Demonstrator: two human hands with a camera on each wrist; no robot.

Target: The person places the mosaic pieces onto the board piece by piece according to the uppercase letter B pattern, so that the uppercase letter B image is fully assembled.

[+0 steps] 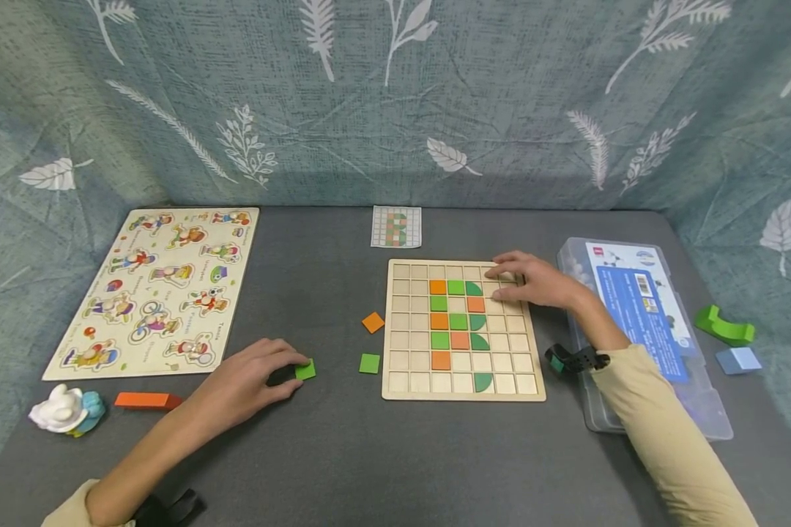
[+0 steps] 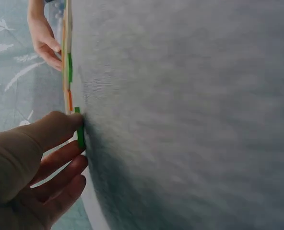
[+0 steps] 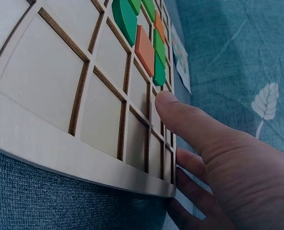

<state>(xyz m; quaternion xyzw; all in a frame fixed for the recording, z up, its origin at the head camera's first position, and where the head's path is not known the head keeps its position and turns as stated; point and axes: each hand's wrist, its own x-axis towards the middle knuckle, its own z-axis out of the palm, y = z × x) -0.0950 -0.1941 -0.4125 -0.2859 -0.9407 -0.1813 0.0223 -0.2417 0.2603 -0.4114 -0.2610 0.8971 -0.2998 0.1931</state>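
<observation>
On the left part of the dark table, my left hand pinches a green square tile between thumb and fingers. The tile shows edge-on in the left wrist view. My right hand rests at the far right corner of a wooden grid board, thumb over its cells and other fingers at the edge. In the right wrist view the hand holds no tile. Green and orange squares and dark green quarter-round tiles sit in the board's middle columns.
Left of the board lie a loose orange tile and a green tile. A pattern card is behind it. A plastic box stands at right, a picture puzzle at left, near an orange block and a figurine.
</observation>
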